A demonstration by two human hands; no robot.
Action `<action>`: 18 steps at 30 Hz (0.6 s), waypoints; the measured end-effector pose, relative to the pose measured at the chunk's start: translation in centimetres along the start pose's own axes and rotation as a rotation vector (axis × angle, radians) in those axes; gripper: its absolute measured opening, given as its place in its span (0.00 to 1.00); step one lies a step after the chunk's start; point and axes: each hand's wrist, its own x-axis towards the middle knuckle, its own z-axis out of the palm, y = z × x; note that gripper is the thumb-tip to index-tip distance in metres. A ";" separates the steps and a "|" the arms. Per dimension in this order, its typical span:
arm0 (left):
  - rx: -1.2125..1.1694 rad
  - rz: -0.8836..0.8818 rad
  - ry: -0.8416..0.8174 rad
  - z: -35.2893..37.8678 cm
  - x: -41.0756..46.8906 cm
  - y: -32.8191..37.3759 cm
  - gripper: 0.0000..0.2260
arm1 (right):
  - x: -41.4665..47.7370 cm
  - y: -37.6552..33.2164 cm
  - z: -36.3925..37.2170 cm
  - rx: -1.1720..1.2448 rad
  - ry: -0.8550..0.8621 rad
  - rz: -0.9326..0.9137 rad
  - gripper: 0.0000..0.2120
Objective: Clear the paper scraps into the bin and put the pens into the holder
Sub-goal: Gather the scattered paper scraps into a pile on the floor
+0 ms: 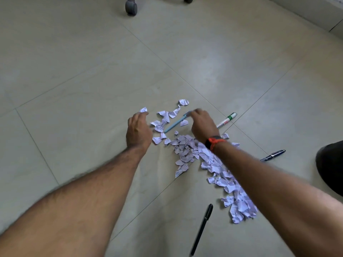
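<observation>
Torn white paper scraps (187, 149) lie scattered on the tiled floor, trailing from the middle toward the lower right. A light blue pen (175, 124) lies among the far scraps. My left hand (138, 129) hovers at the left edge of the scraps, fingers apart, holding nothing. My right hand (202, 123) reaches over the blue pen's far end with fingers curled down; whether it touches the pen I cannot tell. A white marker with a green cap (226, 120) lies right of that hand. A dark blue pen (272, 155) and a black pen (202, 230) lie nearer me.
Two chair castors (131, 6) stand at the top of the view. A wall base (315, 12) runs along the top right. A dark rounded object (330, 164) sits at the right edge. No bin or pen holder is in view.
</observation>
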 end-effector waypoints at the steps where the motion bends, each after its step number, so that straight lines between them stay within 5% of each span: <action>1: 0.012 -0.032 -0.020 0.0 0.5 -0.5 0.23 | 1.6 0.2 -0.3 0.023 0.007 0.031 0.26; 8: 0.438 -0.301 -0.494 -1.2 1.6 -6.7 0.58 | 8.2 -2.2 1.9 -0.062 -0.302 0.037 0.20; 14: 0.438 -0.314 -0.536 -0.9 2.4 -6.5 0.62 | 5.8 -8.3 4.8 -0.018 -0.284 -0.203 0.18; 18: 0.381 -0.347 -0.492 -0.7 2.4 -6.4 0.62 | 6.8 -9.3 4.9 0.058 -0.203 -0.075 0.27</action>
